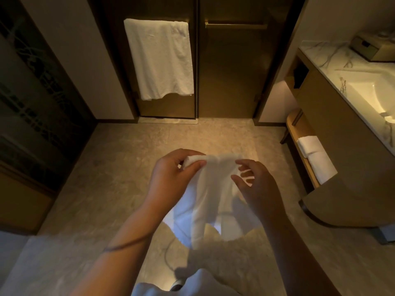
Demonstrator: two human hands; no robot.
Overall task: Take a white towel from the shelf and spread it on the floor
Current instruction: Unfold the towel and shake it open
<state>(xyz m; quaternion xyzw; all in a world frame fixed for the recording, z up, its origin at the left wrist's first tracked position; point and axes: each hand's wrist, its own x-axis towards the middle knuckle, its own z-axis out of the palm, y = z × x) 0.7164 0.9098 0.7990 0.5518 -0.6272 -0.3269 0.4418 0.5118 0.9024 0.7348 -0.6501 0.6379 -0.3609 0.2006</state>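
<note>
The white towel (pixel 210 195) hangs in the air above the floor (pixel 119 167), bunched. The left hand (pixel 171 180) pinches its top corner at 10 o'clock; the right hand (pixel 256 184), fingers (pixel 245 174) spread wide, touches its 2 o'clock edge.

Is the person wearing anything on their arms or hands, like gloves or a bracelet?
No gloves. Both hands are bare, and no sleeves show on either forearm. The left hand has a thin dark band around its wrist. The right hand has nothing on its wrist or fingers.
</note>
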